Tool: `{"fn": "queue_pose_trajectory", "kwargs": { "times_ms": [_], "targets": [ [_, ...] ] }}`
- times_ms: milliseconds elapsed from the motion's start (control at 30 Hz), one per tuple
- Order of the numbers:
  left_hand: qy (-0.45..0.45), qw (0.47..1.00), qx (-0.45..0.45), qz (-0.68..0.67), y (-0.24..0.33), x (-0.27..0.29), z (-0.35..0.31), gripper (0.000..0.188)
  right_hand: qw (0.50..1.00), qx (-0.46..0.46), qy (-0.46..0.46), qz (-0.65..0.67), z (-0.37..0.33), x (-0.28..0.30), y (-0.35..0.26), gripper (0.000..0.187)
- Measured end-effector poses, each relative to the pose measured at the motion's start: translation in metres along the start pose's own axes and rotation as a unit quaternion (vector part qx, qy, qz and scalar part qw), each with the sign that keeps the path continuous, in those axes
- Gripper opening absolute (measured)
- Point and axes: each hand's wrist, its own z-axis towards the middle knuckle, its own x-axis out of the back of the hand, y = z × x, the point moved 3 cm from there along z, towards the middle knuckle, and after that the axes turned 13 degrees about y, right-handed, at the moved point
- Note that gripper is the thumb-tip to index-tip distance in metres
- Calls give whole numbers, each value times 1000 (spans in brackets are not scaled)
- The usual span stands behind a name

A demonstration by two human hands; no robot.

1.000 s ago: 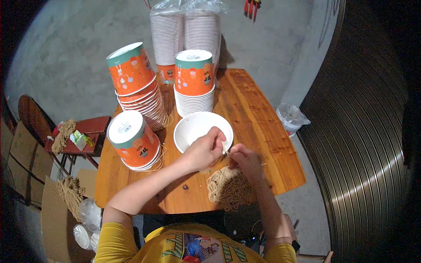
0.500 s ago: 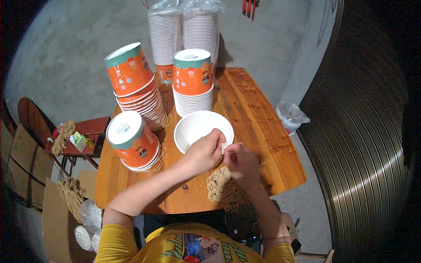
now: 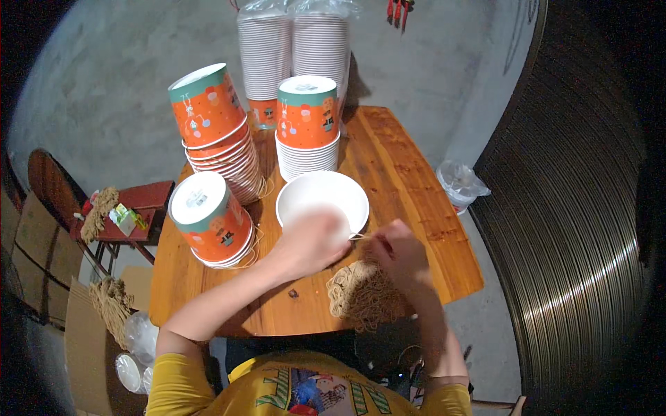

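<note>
A white paper bucket [image 3: 322, 191] stands mouth up near the middle of the wooden table. At its near right rim is my left hand [image 3: 316, 239], its fingers partly over the opening and smeared by motion, so their grip cannot be made out. My right hand [image 3: 401, 255] is just right of the rim, fingers pinched on a thin tan string [image 3: 359, 236] that runs from the bucket's rim to the fingertips. Below my right hand a tangled bundle of tan strings [image 3: 354, 295] lies by the table's near edge.
Upside-down stacks of orange and green paper buckets stand at the left [image 3: 211, 215], far left [image 3: 208, 111] and behind the white one [image 3: 309, 118]. Tall bagged stacks [image 3: 319, 52] are at the back. A red bench [image 3: 142, 197] stands left; a bagged tub [image 3: 461, 184] sits right.
My left hand has shifted slightly left and down along the rim. My right hand has moved right, away from the bucket, and a length of string now shows between the rim and its fingers.
</note>
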Motion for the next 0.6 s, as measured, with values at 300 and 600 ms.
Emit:
{"fn": "queue_pose_trajectory", "kwargs": {
  "times_ms": [300,600],
  "targets": [
    [-4,984,-132,116,-13,30,-19,16,988,147,31,28,37,-16,-19,4],
    [53,991,94,77,-15,17,-13,18,998,47,-1,47,39,-46,-35,6]
  ]
}}
